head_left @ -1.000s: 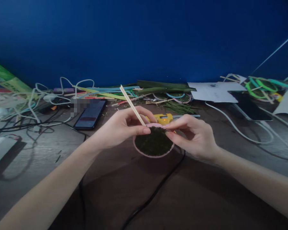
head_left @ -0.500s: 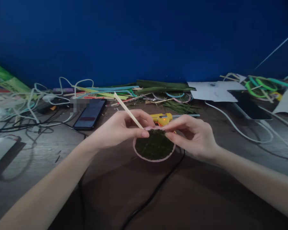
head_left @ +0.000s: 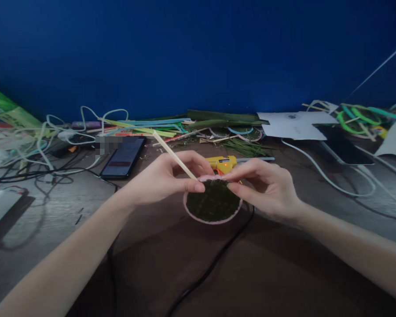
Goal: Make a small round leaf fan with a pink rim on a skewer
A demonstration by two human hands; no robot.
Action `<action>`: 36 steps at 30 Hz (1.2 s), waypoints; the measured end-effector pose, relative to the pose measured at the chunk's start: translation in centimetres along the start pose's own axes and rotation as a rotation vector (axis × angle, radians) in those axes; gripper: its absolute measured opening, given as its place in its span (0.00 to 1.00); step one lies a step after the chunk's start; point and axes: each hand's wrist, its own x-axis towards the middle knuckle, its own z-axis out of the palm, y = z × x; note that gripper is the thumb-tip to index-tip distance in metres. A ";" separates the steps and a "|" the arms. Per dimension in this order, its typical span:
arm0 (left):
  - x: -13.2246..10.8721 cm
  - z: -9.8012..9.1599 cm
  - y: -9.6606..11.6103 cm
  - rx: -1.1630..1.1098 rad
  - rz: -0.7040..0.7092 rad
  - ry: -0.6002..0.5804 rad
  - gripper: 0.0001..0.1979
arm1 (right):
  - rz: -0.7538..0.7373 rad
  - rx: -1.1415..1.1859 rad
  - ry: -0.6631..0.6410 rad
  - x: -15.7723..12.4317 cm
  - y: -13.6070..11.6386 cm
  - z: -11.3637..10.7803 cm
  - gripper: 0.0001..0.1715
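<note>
Above the table I hold a round dark green disc (head_left: 214, 202) with a fuzzy pink edging. My left hand (head_left: 174, 174) pinches its upper left rim, thumb on the face. A pale wooden stick (head_left: 173, 154) is also in that hand, slanting up to the left between thumb and fingers. On the upper right rim, my right hand (head_left: 267, 187) pinches the edging between thumb and forefinger. Just behind the disc lies a yellow glue gun (head_left: 225, 163) with a small orange light lit, partly covered by my hands.
A dark phone (head_left: 123, 157) lies at left beside tangled white cables (head_left: 64, 134). Long green leaves (head_left: 224, 118) and coloured strips pile up along the blue wall. White paper (head_left: 297, 125) and another phone (head_left: 345, 145) are at right. A black cord (head_left: 214, 264) crosses the front.
Both hands keep their hold and have barely moved. The disc tips very slightly, and the stick's upper end shifts a little left and down.
</note>
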 end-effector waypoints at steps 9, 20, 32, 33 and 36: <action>0.0 -0.2 0.0 0.066 -0.010 -0.002 0.11 | -0.002 -0.008 -0.011 0.0 -0.1 0.1 0.08; 0.1 -0.2 0.1 0.017 -0.007 -0.018 0.10 | -0.004 0.002 -0.017 0.1 -0.3 0.1 0.07; 0.0 -0.2 -0.1 -0.019 -0.044 -0.046 0.11 | -0.002 0.007 -0.035 0.2 -0.3 0.0 0.08; 0.0 -0.2 -0.1 -0.024 -0.044 -0.049 0.11 | -0.001 0.006 -0.035 0.2 -0.3 0.0 0.07; 0.0 -0.2 0.0 -0.040 -0.045 -0.057 0.11 | -0.004 0.005 -0.034 0.2 -0.3 0.0 0.07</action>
